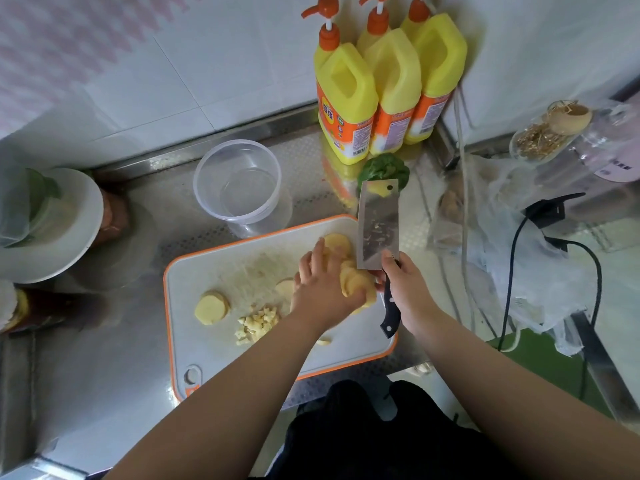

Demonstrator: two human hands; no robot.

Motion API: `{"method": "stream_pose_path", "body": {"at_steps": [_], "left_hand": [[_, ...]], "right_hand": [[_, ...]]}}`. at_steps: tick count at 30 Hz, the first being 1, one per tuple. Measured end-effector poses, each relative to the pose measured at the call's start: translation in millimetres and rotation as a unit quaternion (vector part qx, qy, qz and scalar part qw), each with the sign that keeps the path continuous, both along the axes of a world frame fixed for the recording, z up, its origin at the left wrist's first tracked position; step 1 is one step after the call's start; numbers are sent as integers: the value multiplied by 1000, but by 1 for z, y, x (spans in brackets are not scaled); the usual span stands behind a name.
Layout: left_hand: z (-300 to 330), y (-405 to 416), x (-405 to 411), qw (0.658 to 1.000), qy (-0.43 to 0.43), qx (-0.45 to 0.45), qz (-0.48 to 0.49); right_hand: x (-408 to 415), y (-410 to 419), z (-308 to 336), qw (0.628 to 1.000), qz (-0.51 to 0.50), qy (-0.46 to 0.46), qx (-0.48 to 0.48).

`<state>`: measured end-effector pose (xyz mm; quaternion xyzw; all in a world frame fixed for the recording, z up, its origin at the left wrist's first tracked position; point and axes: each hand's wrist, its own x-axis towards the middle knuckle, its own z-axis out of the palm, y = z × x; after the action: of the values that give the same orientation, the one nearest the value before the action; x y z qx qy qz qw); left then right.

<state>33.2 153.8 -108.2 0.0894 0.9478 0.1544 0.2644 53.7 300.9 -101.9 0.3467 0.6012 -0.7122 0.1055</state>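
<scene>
Head camera looks straight down on a white, orange-rimmed cutting board [214, 271], and the overlapping row of potato slices [349, 271] I am working lies toward its right side. My left hand [318, 289] rests on top of the row with the fingers laid fairly straight and spread, pressing rather than gripping. My right hand [405, 289] is wrapped round the black handle of the cleaver [377, 223], forefinger up against the heel of the blade. The blade's flat is turned up to the camera, just beside the slices and pointing away from me. I judge the slices light, firm and brittle enough to snap if bent, and their cut faces look wet, so I expect them to slide over one another and stick to steel. They are best held from above with bent fingertips on the top of the stack, knuckles toward the blade, rather than pinched at the edges. The cleaver looks heavy and blade-forward, so a grip close to the heel suits it. Left of my hand sit diced potato [258, 323] and a potato end piece [212, 306]; beyond the board stand a clear plastic tub [239, 188], a green pepper [382, 169] and yellow dish-soap bottles [346, 98].
</scene>
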Motion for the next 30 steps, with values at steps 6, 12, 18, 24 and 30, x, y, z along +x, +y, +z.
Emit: {"method": "stream_pose_path", "body": {"at_steps": [6, 12, 18, 24, 30], "left_hand": [[-17, 10, 22, 998, 57, -31, -23], [-21, 10, 31, 997, 71, -11, 6], [-27, 5, 47, 994, 101, -16, -38], [-18, -11, 47, 996, 25, 59, 59], [0, -46, 28, 948, -44, 23, 313]], "right_hand": [[12, 4, -3, 994, 42, -19, 96], [19, -2, -3, 994, 1, -26, 102], [41, -14, -6, 991, -24, -11, 133], [43, -16, -3, 988, -20, 1, 152], [44, -16, -4, 987, -27, 0, 160]]}}
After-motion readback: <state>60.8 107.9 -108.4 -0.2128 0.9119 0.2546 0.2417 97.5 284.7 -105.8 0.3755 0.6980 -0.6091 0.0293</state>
